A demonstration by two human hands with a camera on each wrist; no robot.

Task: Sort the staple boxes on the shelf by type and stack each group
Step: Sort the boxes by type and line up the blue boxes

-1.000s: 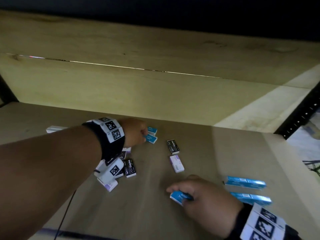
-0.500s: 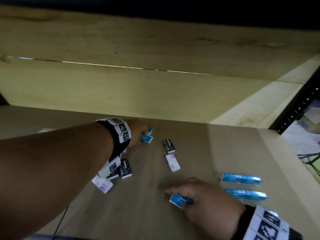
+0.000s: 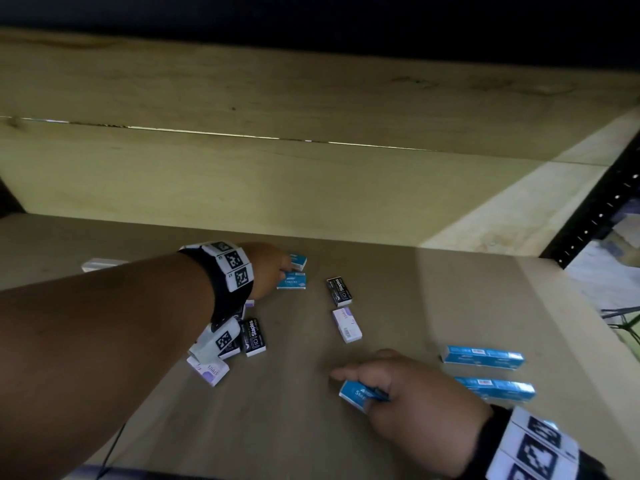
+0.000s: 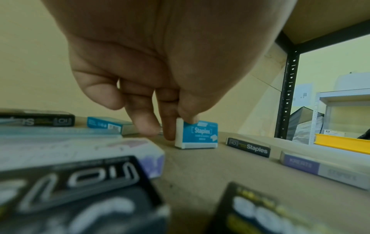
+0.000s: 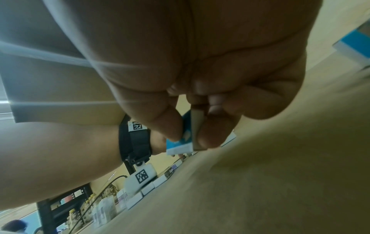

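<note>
Here, on the wooden shelf, the left hand reaches to the far side and pinches a small blue staple box between thumb and fingertip, tipping it up on its edge. Just behind lies another blue box. Nearer, the right hand grips a second small blue box in curled fingers, low over the shelf. Two long blue boxes lie to its right; a black box and a white-and-lilac box lie between the hands.
</note>
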